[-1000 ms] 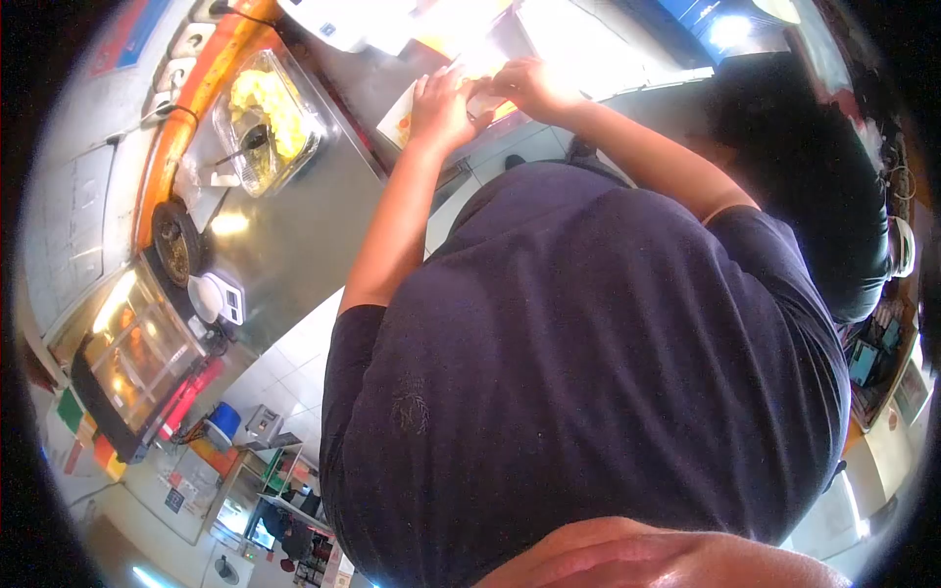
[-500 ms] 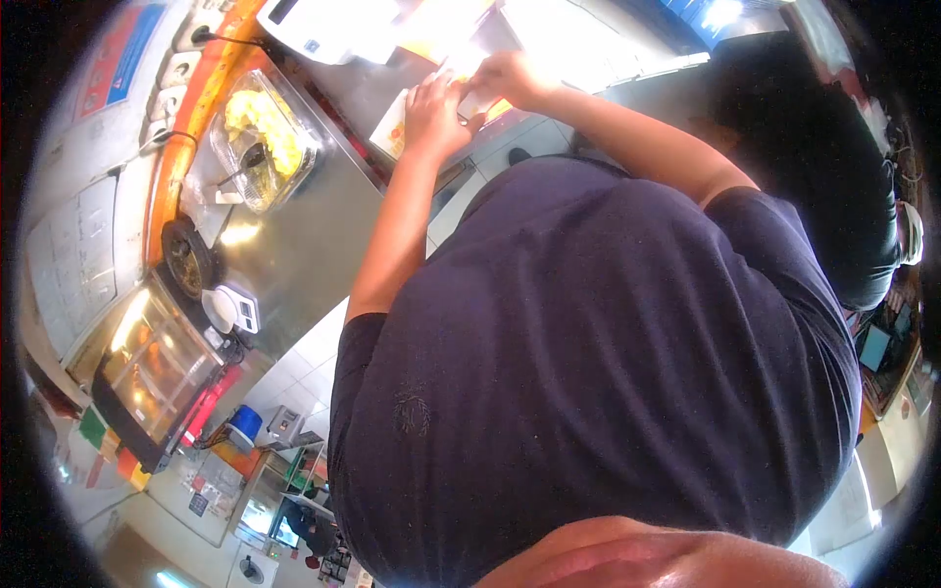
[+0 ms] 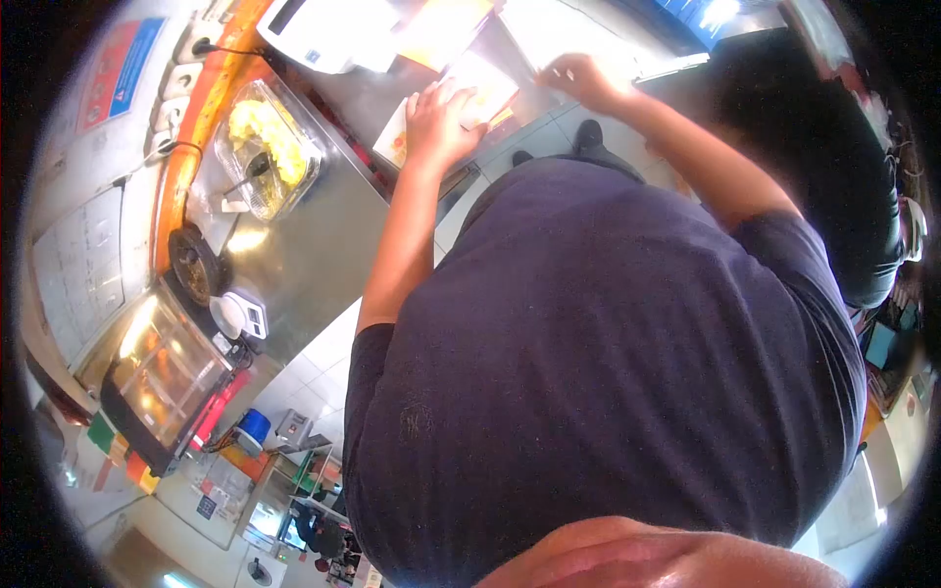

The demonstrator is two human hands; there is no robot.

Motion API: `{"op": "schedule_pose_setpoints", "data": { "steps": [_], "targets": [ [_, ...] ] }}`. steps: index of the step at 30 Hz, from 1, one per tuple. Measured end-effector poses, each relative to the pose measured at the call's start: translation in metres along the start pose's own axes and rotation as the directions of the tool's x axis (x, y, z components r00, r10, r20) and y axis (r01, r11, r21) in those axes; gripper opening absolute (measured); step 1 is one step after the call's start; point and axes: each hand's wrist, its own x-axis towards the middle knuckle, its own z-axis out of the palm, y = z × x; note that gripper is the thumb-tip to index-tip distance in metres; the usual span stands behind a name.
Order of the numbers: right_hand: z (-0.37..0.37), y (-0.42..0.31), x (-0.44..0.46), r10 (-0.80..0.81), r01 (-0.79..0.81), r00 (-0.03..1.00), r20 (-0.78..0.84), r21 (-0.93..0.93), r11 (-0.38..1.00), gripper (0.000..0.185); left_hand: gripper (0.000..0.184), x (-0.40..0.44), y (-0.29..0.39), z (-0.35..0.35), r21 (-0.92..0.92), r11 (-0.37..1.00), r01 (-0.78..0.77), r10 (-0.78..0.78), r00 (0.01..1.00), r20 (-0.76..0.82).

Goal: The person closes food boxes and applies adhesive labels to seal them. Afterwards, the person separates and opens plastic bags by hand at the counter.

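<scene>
Fingers spread, my left hand rests on a white and orange printed box or sheet at the counter's edge; glare hides its exact shape. My right hand is raised to the right of that item, apart from it, with its fingers curled; whether anything small is between them cannot be made out. Behind the printed item lies an orange and white piece, partly washed out by light. A white device stands to its left.
On the steel counter at left are a clear tub of yellow food with a dark utensil, a stone mortar and a white scale. A glass display case stands beyond. A person in black is at right.
My right hand has come away from the printed item and moved to the right. My left hand stays on it, now flatter. The view has shifted slightly.
</scene>
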Motion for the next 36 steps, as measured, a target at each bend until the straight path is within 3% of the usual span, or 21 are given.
{"op": "schedule_pose_setpoints", "data": {
  "steps": [1, 2, 4, 5, 8, 11, 14, 15, 17, 18, 21, 22, 25, 28, 29, 32, 34, 36],
  "targets": [
    [-0.004, 0.017, -0.022, 0.043, -0.029, 0.993, 0.109, -0.126, 0.992, 0.028, 0.06, 0.0, 0.0, 0.0, -0.022, 1.0, -0.001, 0.001, 1.0, -0.001],
    [-0.009, 0.023, -0.048, 0.095, -0.075, 0.975, 0.2, -0.104, 0.992, 0.026, 0.058, -0.001, -0.001, 0.001, -0.043, 0.999, -0.002, 0.002, 1.0, -0.002],
    [-0.011, 0.035, -0.086, 0.343, -0.146, 0.849, 0.402, -0.445, 0.884, 0.024, 0.055, -0.001, 0.001, -0.003, -0.056, 0.998, -0.012, 0.011, 1.0, -0.018],
    [0.0, 0.073, -0.109, 0.339, -0.119, 0.776, 0.532, -0.405, 0.907, 0.025, 0.053, -0.002, 0.005, -0.009, -0.053, 0.998, -0.027, 0.025, 0.999, -0.037],
    [-0.007, 0.104, -0.155, 0.284, -0.333, 0.685, 0.671, -0.058, 0.941, 0.039, 0.047, 0.003, -0.007, 0.003, -0.041, 0.994, -0.1, 0.096, 0.993, -0.071],
    [-0.037, 0.076, -0.177, 0.557, -0.712, 0.625, 0.546, 0.108, 0.693, 0.046, 0.057, 0.001, -0.01, 0.01, -0.022, 0.999, -0.043, 0.043, 0.999, -0.007],
    [-0.078, 0.059, -0.179, 0.547, -0.564, 0.666, 0.507, -0.137, 0.814, 0.048, 0.066, 0.004, -0.002, 0.002, -0.023, 0.999, 0.041, -0.038, 0.993, 0.108],
    [-0.089, 0.074, -0.178, 0.471, -0.501, 0.716, 0.515, -0.09, 0.861, 0.048, 0.065, 0.002, -0.006, 0.003, -0.081, 0.997, -0.002, 0.009, 0.996, 0.084],
    [-0.106, 0.123, -0.18, 0.306, -0.359, 0.793, 0.528, -0.001, 0.933, 0.049, 0.063, 0.008, -0.001, -0.003, -0.077, 0.996, 0.054, -0.041, 0.987, 0.159],
    [-0.114, 0.143, -0.18, 0.403, -0.466, 0.823, 0.4, 0.071, 0.882, 0.043, 0.063, 0.01, -0.002, -0.002, -0.113, 0.993, 0.039, -0.023, 0.99, 0.137],
    [-0.168, 0.185, -0.167, 0.621, -0.608, 0.782, 0.044, -0.162, 0.777, 0.034, 0.065, 0.02, 0.007, -0.008, -0.105, 0.988, 0.111, -0.09, 0.978, 0.188],
    [-0.186, 0.207, -0.159, 0.577, -0.591, 0.807, -0.125, -0.165, 0.79, 0.029, 0.066, 0.023, 0.01, -0.008, -0.081, 0.986, 0.145, -0.125, 0.969, 0.212],
    [-0.262, 0.227, -0.122, 0.692, -0.711, 0.699, -0.179, -0.073, 0.699, 0.023, 0.067, 0.03, 0.024, -0.009, -0.03, 0.976, 0.217, -0.204, 0.949, 0.242],
    [-0.296, 0.323, -0.093, 0.462, -0.559, 0.828, -0.317, -0.519, 0.646, 0.03, 0.068, 0.047, 0.042, -0.014, -0.031, 0.958, 0.286, -0.269, 0.929, 0.252],
    [-0.33, 0.314, -0.081, 0.54, -0.591, 0.797, -0.27, -0.528, 0.61, 0.036, 0.068, 0.051, 0.048, -0.016, -0.032, 0.949, 0.314, -0.295, 0.919, 0.263],
    [-0.403, 0.348, -0.035, 0.528, -0.675, 0.736, -0.423, -0.396, 0.623, 0.022, 0.069, 0.062, 0.059, -0.019, -0.007, 0.939, 0.344, -0.328, 0.903, 0.277],
    [-0.427, 0.371, -0.008, 0.329, -0.633, 0.664, -0.671, -0.27, 0.726, 0.029, 0.07, 0.067, 0.06, -0.015, 0.021, 0.945, 0.327, -0.318, 0.902, 0.291],
    [-0.44, 0.394, 0.019, 0.175, -0.5, 0.617, -0.767, -0.21, 0.84, 0.032, 0.07, 0.069, 0.06, -0.014, 0.027, 0.938, 0.345, -0.336, 0.891, 0.306]
  ]
}}
